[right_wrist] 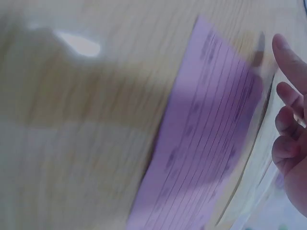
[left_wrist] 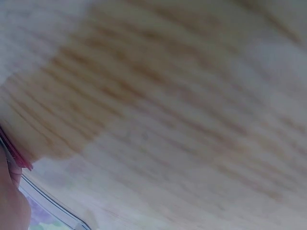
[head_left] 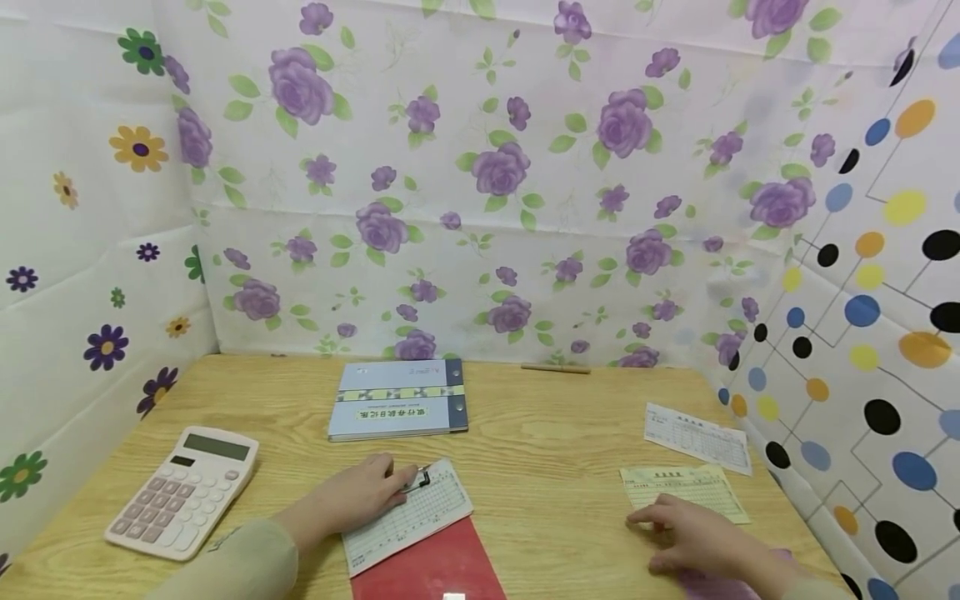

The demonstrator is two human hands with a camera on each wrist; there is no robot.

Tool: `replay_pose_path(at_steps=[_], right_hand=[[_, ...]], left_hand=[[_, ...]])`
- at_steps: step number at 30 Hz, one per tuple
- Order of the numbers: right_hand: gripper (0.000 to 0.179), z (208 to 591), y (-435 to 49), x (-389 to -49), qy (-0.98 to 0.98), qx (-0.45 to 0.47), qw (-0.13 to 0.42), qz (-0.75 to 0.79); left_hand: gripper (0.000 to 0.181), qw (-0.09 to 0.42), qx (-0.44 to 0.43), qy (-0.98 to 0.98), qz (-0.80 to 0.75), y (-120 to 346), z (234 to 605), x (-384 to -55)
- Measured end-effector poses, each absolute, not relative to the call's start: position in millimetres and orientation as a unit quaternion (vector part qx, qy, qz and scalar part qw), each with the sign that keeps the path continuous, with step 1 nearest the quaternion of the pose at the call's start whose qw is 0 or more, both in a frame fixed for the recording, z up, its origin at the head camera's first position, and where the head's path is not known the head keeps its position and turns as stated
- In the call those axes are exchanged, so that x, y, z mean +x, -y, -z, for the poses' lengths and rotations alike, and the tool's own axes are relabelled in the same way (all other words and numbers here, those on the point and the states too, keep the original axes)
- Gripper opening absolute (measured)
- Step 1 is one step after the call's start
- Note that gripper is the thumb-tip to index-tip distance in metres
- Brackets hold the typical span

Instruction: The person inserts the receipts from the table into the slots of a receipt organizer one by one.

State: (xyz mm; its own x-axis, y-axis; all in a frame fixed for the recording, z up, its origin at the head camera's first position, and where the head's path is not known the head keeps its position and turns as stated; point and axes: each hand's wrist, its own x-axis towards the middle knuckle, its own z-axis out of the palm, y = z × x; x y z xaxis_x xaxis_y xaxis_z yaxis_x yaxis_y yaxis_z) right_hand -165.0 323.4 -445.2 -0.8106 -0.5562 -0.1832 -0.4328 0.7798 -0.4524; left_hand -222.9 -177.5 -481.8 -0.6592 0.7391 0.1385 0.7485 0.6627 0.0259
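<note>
Head view | white slip (head_left: 416,521) atop red board (head_left: 442,567), 4 o'clock of left hand (head_left: 367,496), the nearer hand | slip's long axis 8–2, far end toward 2 | left fingers at black clip (head_left: 424,480), hold unclear, can't tell | right hand (head_left: 697,537) loosely parted, empty, by yellow slip's (head_left: 682,483) 6 o'clock edge

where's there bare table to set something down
Widest: in front of the brown stick, between the blue book and yellow slip. Smaller: between the calculator and book. Crowded: around the right hand and purple slip, and the left hand over the pale form.
</note>
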Motion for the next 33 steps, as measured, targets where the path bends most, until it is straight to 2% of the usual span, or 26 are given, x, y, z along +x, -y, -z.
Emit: replay_pose_path(at_steps=[7, 13, 19, 33], right_hand=[[0.056, 450, -350, -156, -0.931, -0.257, 0.174, 0.194], [0.059, 459, -346, -155, -0.929, -0.279, 0.131, 0.206], [0.06, 463, -321, -155, -0.926, -0.288, 0.108, 0.217], [0.06, 463, -243, -170, -0.921, -0.323, 0.078, 0.204]], left_hand=[[0.041, 0.069, -0.414, 0.907, 0.04, 178, 481, -222], [0.041, 0.064, -0.411, 0.908, 0.037, 178, 480, -222], [0.043, 0.047, -0.407, 0.912, 0.033, 178, 481, -222], [0.043, 0.046, -0.407, 0.912, 0.028, 178, 481, -222]])
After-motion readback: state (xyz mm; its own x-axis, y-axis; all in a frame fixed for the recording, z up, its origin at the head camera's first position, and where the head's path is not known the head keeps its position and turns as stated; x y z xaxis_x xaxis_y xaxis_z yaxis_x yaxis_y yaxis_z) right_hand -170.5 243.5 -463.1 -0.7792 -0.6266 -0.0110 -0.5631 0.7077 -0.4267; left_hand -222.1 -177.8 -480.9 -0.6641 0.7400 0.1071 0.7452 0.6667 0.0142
